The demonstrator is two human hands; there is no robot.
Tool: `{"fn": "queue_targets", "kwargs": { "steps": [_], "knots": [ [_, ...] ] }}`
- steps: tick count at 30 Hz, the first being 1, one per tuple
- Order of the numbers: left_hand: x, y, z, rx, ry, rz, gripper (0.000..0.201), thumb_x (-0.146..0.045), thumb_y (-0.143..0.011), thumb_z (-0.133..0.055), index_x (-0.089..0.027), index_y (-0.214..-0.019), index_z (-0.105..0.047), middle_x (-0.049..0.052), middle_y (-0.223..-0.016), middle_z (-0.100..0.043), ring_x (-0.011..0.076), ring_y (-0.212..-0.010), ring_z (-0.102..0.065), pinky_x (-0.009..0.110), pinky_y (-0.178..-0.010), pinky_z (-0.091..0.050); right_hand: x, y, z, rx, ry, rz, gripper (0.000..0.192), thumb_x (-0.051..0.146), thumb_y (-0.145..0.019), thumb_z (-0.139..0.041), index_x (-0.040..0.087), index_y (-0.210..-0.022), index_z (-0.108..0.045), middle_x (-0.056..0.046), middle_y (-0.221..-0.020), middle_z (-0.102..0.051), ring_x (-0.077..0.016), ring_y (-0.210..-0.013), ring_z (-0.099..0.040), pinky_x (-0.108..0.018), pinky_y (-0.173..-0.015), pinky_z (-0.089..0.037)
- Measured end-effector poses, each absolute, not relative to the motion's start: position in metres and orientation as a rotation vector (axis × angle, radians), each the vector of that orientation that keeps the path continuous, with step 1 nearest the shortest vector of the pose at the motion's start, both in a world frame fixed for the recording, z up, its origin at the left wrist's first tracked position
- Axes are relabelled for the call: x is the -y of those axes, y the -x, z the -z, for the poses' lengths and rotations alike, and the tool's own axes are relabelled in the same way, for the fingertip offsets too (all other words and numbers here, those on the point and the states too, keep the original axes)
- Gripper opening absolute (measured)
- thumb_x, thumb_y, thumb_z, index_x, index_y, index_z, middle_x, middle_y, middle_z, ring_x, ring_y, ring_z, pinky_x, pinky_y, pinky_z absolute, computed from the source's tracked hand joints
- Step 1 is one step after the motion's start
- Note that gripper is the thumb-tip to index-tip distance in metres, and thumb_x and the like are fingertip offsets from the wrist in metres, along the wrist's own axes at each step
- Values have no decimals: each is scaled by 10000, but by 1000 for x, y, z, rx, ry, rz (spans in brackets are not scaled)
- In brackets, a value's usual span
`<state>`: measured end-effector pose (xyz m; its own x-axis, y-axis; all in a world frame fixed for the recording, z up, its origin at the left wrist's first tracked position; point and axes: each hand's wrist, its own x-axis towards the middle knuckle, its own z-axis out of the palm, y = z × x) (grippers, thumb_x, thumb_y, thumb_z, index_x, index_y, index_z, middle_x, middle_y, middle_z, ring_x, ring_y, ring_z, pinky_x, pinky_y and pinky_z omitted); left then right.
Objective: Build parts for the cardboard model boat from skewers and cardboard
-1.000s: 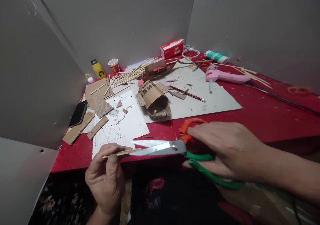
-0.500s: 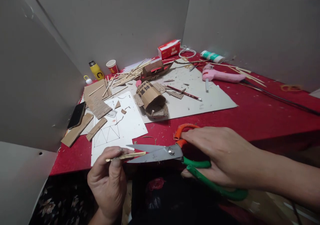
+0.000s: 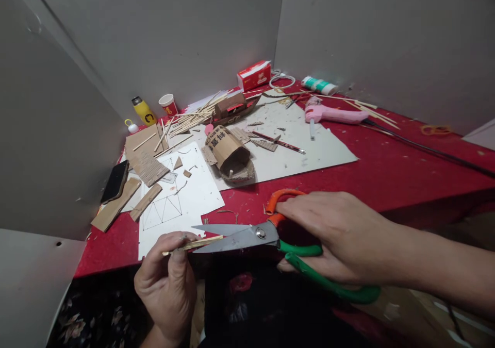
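Note:
Between the thumb and fingers of my left hand (image 3: 168, 281) is a short, thin wooden stick (image 3: 203, 243), pointing right. My right hand (image 3: 336, 234) grips scissors (image 3: 247, 236) with one orange and one green handle. Their blades are parted, and the stick's right end lies between them. Beyond the hands, a cardboard boat model (image 3: 231, 152) with a curved cover sits on a pale board. On the left, a white sheet (image 3: 193, 193) bears a drawn pattern of triangles, with small cardboard scraps on it.
A pink glue gun (image 3: 336, 114) lies at the right, its black cord running off. Behind are a second boat model (image 3: 235, 108), loose sticks (image 3: 197, 121), a paper cup (image 3: 167, 104), a yellow bottle (image 3: 143, 112) and a red tissue pack (image 3: 254, 76). A phone (image 3: 115, 181) rests at the left edge.
The view has shifted slightly, so the table things sit a little further left. Both hands keep their holds; the stick and the parted scissor blades look nearly the same.

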<state>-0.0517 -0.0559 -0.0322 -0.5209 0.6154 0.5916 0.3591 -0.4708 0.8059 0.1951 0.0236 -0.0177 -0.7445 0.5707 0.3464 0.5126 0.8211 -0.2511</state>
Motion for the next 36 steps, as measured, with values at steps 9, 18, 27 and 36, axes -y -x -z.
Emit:
{"fn": "queue_targets", "kwargs": {
  "steps": [9, 18, 27, 36],
  "knots": [
    [56, 52, 34, -1489, -1461, -2122, 88, -294, -821, -695, -211, -794, -706, 1, -712, -696, 140, -640, -663, 253, -588, -558, -24, -196, 11, 2622, 779, -169, 425, 558, -814, -595, 137, -871, -610, -92, -734, -664, -236, -635, -626, -323, -566, -422],
    [57, 55, 33, -1357, -1481, -2068, 80, -178, -842, -666, -224, -864, -727, -6, -767, -716, 126, -700, -667, 230, -643, -557, -23, -197, 10, 2690, 796, -134, 370, 499, -840, -609, 131, -882, -613, -68, -702, -632, -215, -619, -578, -326, -569, -371],
    [57, 54, 33, -1418, -1481, -2051, 38, -230, -838, -675, -223, -845, -712, 1, -763, -699, 142, -698, -664, 251, -627, -558, -24, -201, 8, 2691, 830, -181, 397, 535, -841, -575, 145, -910, -601, -78, -748, -646, -227, -655, -590, -335, -582, -383],
    [57, 56, 33, -1387, -1430, -2028, 64, -186, -844, -667, -214, -862, -722, -1, -782, -712, 128, -708, -669, 222, -638, -555, -24, -203, 8, 2707, 828, -180, 410, 536, -851, -572, 132, -913, -615, -74, -720, -651, -232, -636, -614, -329, -576, -384]
  ]
}}
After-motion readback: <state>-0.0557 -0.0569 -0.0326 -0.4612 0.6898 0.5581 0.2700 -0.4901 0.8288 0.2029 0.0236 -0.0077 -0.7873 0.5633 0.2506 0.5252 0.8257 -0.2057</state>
